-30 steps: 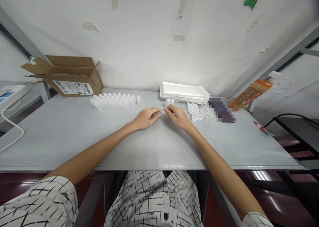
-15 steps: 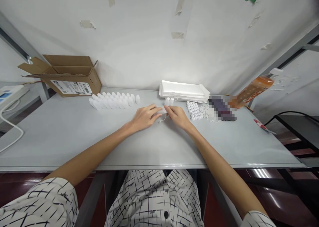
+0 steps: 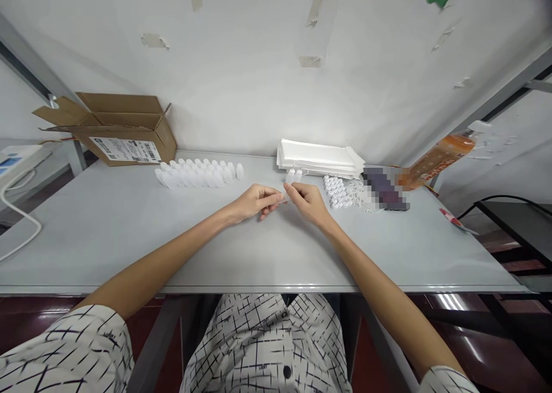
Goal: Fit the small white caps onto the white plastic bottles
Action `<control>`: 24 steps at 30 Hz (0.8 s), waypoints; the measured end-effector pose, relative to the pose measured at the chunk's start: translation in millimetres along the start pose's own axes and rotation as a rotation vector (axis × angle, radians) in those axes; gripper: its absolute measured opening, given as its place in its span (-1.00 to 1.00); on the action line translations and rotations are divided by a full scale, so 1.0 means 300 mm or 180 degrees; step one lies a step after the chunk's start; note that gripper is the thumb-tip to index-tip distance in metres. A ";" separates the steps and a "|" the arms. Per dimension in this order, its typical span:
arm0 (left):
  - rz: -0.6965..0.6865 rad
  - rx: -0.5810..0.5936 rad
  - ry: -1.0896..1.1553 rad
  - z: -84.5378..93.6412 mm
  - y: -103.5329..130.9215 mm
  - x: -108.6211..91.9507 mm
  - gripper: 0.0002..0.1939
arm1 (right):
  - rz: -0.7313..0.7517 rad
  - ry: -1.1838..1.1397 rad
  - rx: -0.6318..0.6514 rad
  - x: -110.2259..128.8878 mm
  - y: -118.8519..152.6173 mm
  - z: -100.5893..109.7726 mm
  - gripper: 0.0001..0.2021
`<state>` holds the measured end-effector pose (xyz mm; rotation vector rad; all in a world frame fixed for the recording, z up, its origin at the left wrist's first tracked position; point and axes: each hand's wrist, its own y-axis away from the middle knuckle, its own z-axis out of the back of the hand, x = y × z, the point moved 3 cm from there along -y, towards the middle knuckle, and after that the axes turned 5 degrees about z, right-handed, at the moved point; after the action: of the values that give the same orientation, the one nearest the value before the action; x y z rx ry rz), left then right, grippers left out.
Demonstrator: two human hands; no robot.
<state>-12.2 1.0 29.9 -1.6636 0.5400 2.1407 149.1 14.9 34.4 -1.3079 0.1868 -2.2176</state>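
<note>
Now both hands (image 3: 282,200) slightly raised off table (image 3: 129,238).

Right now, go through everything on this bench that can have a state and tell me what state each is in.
Left hand: pinching a small white piece.
Right hand: pinching the same piece.
Small white piece: held between both hands.
Cardboard box: flaps open.
White bottles: lined up in rows.
Orange bottle: capped, leaning.

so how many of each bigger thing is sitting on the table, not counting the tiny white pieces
cardboard box: 1
stack of white sheets: 1
orange bottle: 1
two small white bottles behind the hands: 2
total: 5
The left hand and right hand pinch something small between them; too small to tell.
</note>
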 end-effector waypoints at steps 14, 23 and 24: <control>-0.1224 -0.0981 -0.3216 -0.034 0.028 -0.003 -0.65 | -0.1188 -0.0472 -0.0128 -0.072 0.010 -0.040 -0.50; -0.0576 -0.0906 -0.1471 0.002 0.007 0.018 -0.68 | -0.0401 -0.0234 -0.0011 -0.028 -0.001 0.010 -0.43; -0.0410 -0.0708 -0.1073 -0.004 0.006 0.017 -0.67 | -0.0371 -0.0341 0.0047 -0.025 0.000 0.013 -0.43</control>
<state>-13.4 -0.8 24.9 -1.3528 0.0964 2.3826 155.1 19.5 30.6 -1.4585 0.0552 -2.2326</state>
